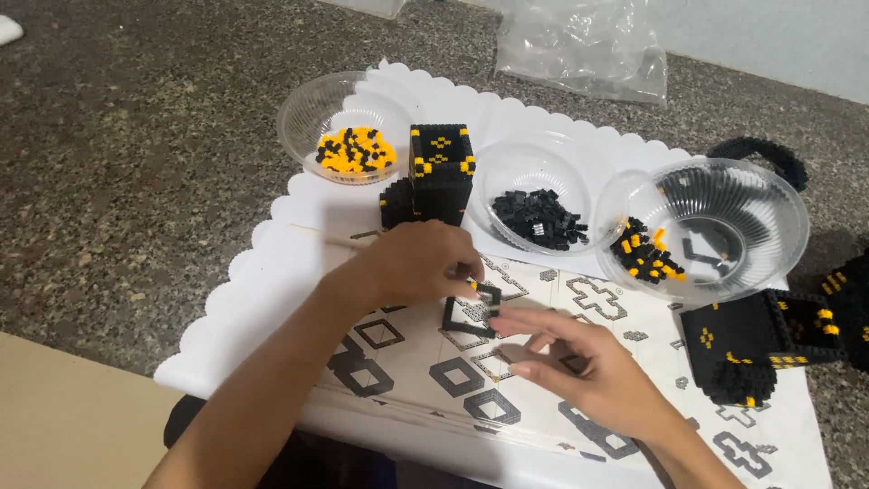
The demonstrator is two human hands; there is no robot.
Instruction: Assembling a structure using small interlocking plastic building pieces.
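My left hand (418,263) pinches a small black square frame of tiny building bricks (471,312) with a yellow piece at its top corner. It rests on a printed instruction sheet (434,371). My right hand (579,358) lies just right of the frame, its fingertips touching the frame's lower edge. Behind my left hand stands a black block tower with yellow marks (441,172).
A clear bowl of yellow and black bricks (344,113), a bowl of black bricks (539,195) and a tilted bowl of mixed bricks (724,226) stand on a white scalloped mat (262,272). A black-and-yellow brick assembly (760,349) lies at right. A plastic bag (579,45) lies behind on the speckled stone floor.
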